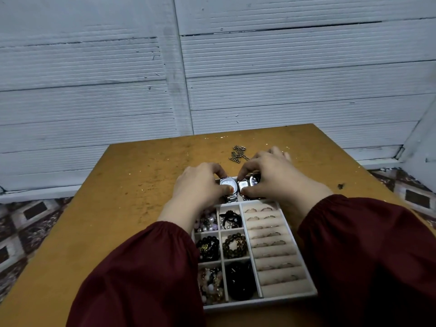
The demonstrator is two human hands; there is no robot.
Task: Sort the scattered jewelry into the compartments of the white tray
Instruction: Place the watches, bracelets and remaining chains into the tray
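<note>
the left hand (200, 185) is pinching the round watch (228, 182) between thumb and forefinger, a narrow grip on the case. the right hand (271, 175) is pinching the square watch (243, 185) just beside it in the same way. both watches are lying in the far compartment of the tray (259, 303), which is sitting toward the near right corner of the tabletop (141, 185). a third, dark watch (254, 180) is showing under the right fingers.

the step in hand is looking like seating the watches side by side. doing it well is probably meaning keeping each case flat and face up, easing them apart so the cases are not scraping, and tucking the metal bands down inside the wall, not letting them ride over the divider toward the beads (233, 246) and rings (266, 218). small fingertip nudges should be serving better than lifting them out.

one chain (238, 153) is lying loose on the tabletop beyond the hands, near the far edge, so the sorting is seeming nearly but not fully done.

the hands are hiding the tray's far wall and most of the bands. the left sleeve (141, 267) is covering the tray's left side. whether the dark watch is being touched i cannot tell.
</note>
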